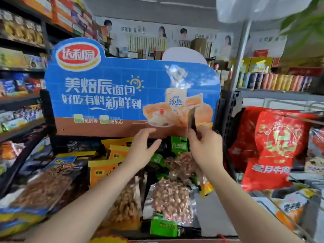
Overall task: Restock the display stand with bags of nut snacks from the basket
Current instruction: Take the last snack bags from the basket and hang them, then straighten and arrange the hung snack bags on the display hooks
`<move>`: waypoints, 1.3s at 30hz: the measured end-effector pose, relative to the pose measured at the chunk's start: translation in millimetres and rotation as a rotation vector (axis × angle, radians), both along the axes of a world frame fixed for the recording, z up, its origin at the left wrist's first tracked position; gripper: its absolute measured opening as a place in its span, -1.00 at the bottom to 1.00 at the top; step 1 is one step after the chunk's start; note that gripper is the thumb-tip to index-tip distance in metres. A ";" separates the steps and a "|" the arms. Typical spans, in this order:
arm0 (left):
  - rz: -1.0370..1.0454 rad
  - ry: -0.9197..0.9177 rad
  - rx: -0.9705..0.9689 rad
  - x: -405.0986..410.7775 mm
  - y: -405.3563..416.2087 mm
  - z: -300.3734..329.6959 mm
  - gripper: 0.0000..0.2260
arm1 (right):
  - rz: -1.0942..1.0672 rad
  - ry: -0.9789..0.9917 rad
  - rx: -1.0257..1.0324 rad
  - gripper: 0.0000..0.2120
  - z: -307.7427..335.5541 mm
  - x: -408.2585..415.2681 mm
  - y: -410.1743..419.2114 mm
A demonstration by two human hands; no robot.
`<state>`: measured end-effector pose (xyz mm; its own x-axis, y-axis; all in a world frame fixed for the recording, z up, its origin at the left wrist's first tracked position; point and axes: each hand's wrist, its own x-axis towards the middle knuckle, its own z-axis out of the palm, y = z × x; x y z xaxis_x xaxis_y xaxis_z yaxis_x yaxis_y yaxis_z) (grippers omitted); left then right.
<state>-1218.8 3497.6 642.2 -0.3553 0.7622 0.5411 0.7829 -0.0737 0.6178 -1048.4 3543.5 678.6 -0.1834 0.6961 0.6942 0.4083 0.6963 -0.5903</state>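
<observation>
At the display stand's [52, 137] left edge, a blue-trimmed bag of nuts [43, 188] is lying flat. Beside it, orange-topped bags [103, 171] are standing in rows toward the stand's back edge, under the blue header board [114, 92]. The left hand [142, 149] is hovering over them with fingers released and spread, holding nothing. Just right, a green-labelled bag of peanuts [171, 200] is lying near the front edge. The right hand [205, 148] is pinching a thin dark packet [192, 120] upright before the board. Red sacks [273, 146] are hanging beyond the stand's right edge.
</observation>
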 end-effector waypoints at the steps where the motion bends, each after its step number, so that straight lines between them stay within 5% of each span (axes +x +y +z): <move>1: -0.047 0.008 0.045 -3.7 -16.7 6.0 -0.66 | 0.022 0.021 0.020 -0.57 7.6 -11.0 -6.3; 5: -0.329 -0.095 -0.111 -31.7 -84.8 17.6 -0.72 | 0.128 0.011 0.038 -0.58 20.9 -74.0 -33.8; 8: -0.303 -0.093 -0.234 -74.7 -115.1 11.2 -0.69 | 0.125 -0.166 -0.014 -0.67 9.3 -126.1 -51.7; 14: 0.023 0.480 -0.574 -157.9 -164.2 -27.2 -0.53 | 0.101 -0.745 -0.227 -0.65 -84.3 -206.7 -81.9; 19: -0.088 0.478 -0.662 -185.4 -190.5 -45.8 -0.06 | 0.060 -0.858 -0.159 -0.53 -103.2 -213.5 -87.8; 22: -0.118 0.495 -0.670 -194.9 -197.3 -43.0 -0.13 | 0.095 -0.963 -0.152 -0.55 -95.6 -206.2 -90.5; 26: -0.071 0.639 -0.559 -211.0 -202.5 -33.3 -0.51 | 0.165 -0.669 -0.291 -0.66 -68.2 -210.2 -92.7; 30: -0.077 0.741 -0.483 -220.2 -206.4 -31.2 -0.54 | 0.258 -0.533 -0.602 -0.71 -61.7 -240.5 -102.2; 34: -0.123 0.717 -0.448 -223.9 -208.3 -35.8 -0.58 | 0.393 -0.175 -0.955 -0.72 -60.2 -266.7 -104.6; 37: -0.079 0.674 -0.428 -228.5 -206.2 -30.2 -0.45 | 0.590 -0.188 -0.841 -0.90 -48.0 -272.8 -102.8; 39: -0.008 0.675 -0.303 -233.1 -200.8 -21.0 -0.37 | 0.757 -0.239 -0.691 -0.85 -35.4 -268.4 -105.6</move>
